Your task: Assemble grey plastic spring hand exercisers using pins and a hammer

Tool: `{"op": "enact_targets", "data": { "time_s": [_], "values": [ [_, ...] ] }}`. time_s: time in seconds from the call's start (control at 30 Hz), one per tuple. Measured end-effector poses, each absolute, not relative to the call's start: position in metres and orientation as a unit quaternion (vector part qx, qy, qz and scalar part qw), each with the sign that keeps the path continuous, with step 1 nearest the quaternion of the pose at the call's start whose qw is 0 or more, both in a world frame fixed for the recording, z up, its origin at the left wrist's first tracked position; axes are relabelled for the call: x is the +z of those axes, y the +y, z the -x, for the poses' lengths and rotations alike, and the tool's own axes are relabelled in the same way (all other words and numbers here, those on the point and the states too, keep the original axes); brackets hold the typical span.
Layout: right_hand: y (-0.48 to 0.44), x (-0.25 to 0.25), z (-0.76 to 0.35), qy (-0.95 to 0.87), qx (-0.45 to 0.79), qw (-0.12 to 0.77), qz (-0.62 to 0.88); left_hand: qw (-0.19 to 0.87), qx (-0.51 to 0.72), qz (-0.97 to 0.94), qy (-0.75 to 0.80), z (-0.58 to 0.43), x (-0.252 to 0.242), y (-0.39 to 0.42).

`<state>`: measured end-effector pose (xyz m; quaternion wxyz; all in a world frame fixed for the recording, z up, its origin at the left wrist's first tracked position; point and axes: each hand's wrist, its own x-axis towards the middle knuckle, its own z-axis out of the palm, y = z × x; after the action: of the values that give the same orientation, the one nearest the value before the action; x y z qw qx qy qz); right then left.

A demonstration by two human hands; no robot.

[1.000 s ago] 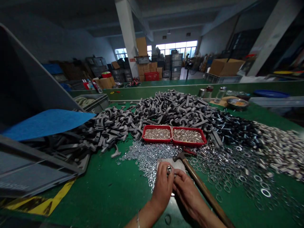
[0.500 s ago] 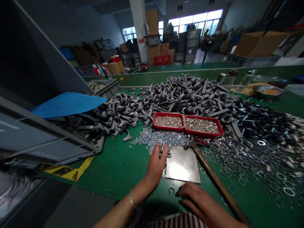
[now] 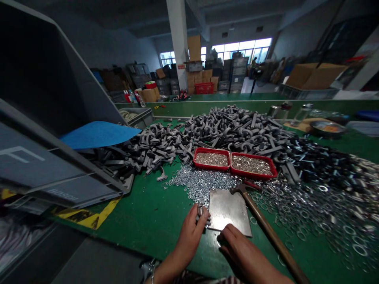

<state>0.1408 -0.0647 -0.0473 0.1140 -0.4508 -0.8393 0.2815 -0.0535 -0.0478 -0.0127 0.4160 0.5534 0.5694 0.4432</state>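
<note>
My left hand (image 3: 189,232) is closed around a small grey metal piece with a silver ribbed cylinder (image 3: 200,209) standing up between thumb and fingers. It is just left of a flat square steel plate (image 3: 229,211). Beside the plate's near edge, my right hand (image 3: 241,248) has its fingers curled down. A thin metal ring (image 3: 218,242) shows at its fingertips, partly hidden by them. A claw hammer (image 3: 266,227) with a wooden handle lies along the plate's right side, its head by the far corner.
Two red trays (image 3: 211,168) of small metal pins stand behind loose nuts (image 3: 194,185). A heap of grey cast handles (image 3: 233,128) rises beyond. Scattered rings (image 3: 302,232) and black-headed bolts (image 3: 322,157) lie at right. A tipped grey crate (image 3: 89,197) stands at left.
My left hand has moved nearer to me, to the plate's near left corner, still holding the piece. My right fingers have reached the ring that lay bare on the table. The view has tilted up.
</note>
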Motion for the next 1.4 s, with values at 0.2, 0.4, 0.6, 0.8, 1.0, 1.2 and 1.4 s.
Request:
{"op": "enact_targets", "data": {
  "time_s": [0.2, 0.4, 0.6, 0.8, 1.0, 1.2, 1.4],
  "values": [
    [-0.063, -0.05, -0.133, -0.851, 0.214, 0.034, 0.478, 0.421, 0.445, -0.549, 0.568, 0.055, -0.011, -0.048],
    [-0.047, -0.026, -0.133, -0.628, 0.566, 0.326, 0.423, 0.447, 0.473, -0.506, 0.566, 0.045, -0.005, -0.052],
    [-0.034, -0.004, -0.12, -0.313, 0.782, 0.421, 0.337, 0.395, 0.49, -0.528, 0.57, 0.022, -0.009, -0.04],
    [-0.034, -0.008, -0.123, -0.302, 0.796, 0.404, 0.334, 0.376, 0.495, -0.523, 0.583, 0.014, -0.022, -0.032],
    [-0.026, -0.016, -0.142, -0.7, 0.404, 0.435, 0.396, 0.443, 0.465, -0.507, 0.576, 0.013, 0.007, -0.03],
    [-0.024, -0.025, -0.149, -0.819, 0.192, 0.385, 0.38, 0.493, 0.433, -0.518, 0.55, 0.015, 0.002, -0.017],
    [-0.006, -0.026, -0.246, -0.808, 0.177, 0.229, 0.513, 0.47, 0.453, -0.519, 0.552, 0.001, -0.021, 0.011]
  ]
}}
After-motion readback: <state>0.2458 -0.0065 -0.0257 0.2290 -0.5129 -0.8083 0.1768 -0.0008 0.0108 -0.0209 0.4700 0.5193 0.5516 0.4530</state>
